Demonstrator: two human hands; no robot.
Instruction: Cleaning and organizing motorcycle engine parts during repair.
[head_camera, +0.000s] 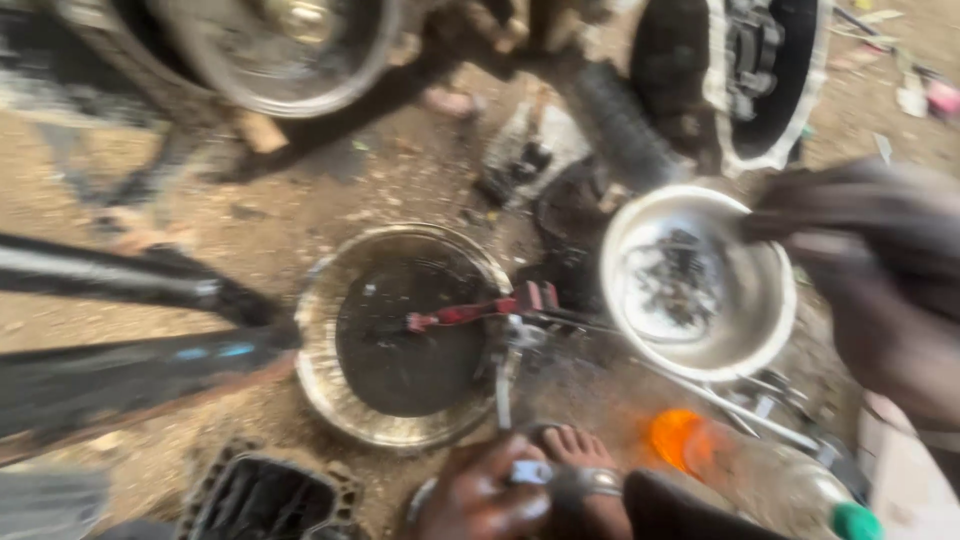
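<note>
While dark oily liquid sits in a round, dented metal basin (400, 335) on the dirt ground (330, 190), the person's right hand (870, 270) grips the rim of a smaller white enamel bowl (700, 285), fingers pinched over its upper right edge. A clump of black, greasy small parts lies in the bowl's bottom. The left hand (480, 500) is low in the view, closed around a small shiny metal piece (530, 473) just beside a bare foot (585, 480) — the blur hides what kind of piece it is. A red-handled tool (470, 312) lies across the basin's right rim, its tip over the liquid. Between basin and bowl the gap is narrow, crowded with metal rods. A clear plastic bottle (760, 470) of orange liquid, green-capped, lies near the bowl. A black ribbed casing (265, 495) sits close below the basin — open dirt lies above it.
</note>
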